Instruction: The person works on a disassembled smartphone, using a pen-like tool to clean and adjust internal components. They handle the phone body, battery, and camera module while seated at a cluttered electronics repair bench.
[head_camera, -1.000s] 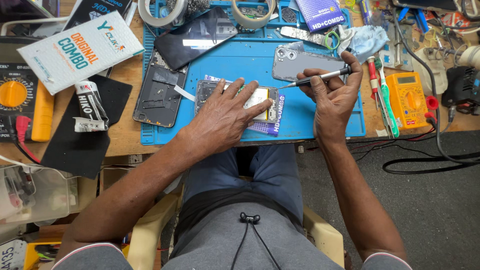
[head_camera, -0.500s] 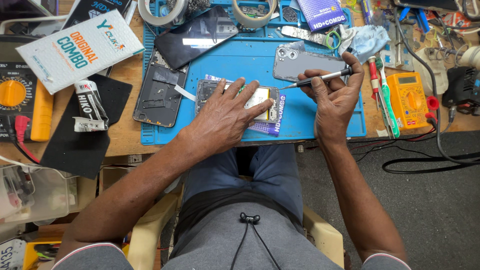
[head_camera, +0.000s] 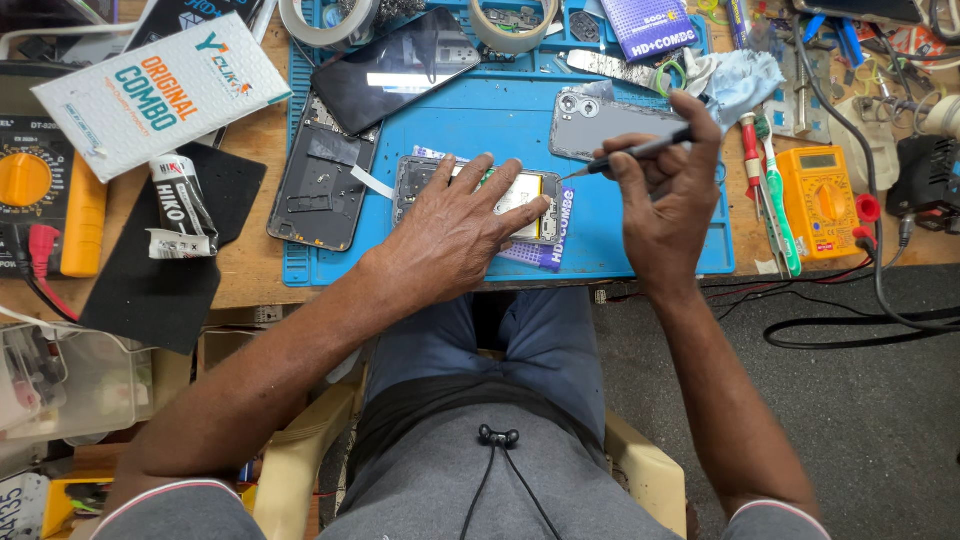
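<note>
My left hand (head_camera: 455, 228) lies flat, fingers spread, on an opened phone body (head_camera: 520, 205) with its battery showing, on the blue work mat (head_camera: 640, 235). My right hand (head_camera: 665, 195) grips a thin dark screwdriver (head_camera: 630, 153), held level with its tip pointing left toward the phone's right edge. A grey phone back cover (head_camera: 595, 118) sits just behind the tool. A second opened phone frame (head_camera: 325, 180) and a black screen panel (head_camera: 395, 70) are left of my left hand.
A white flat box (head_camera: 165, 95) and a glue tube (head_camera: 180, 205) sit at left beside an orange multimeter (head_camera: 35, 195). A yellow multimeter (head_camera: 820, 200), screwdrivers (head_camera: 765, 190), a cloth (head_camera: 740, 80) and cables are at right. Tape rolls (head_camera: 515, 25) lie at the back.
My right hand has tilted slightly, bringing the screwdriver tip a little nearer the phone's edge. My left hand stays flat on the phone.
</note>
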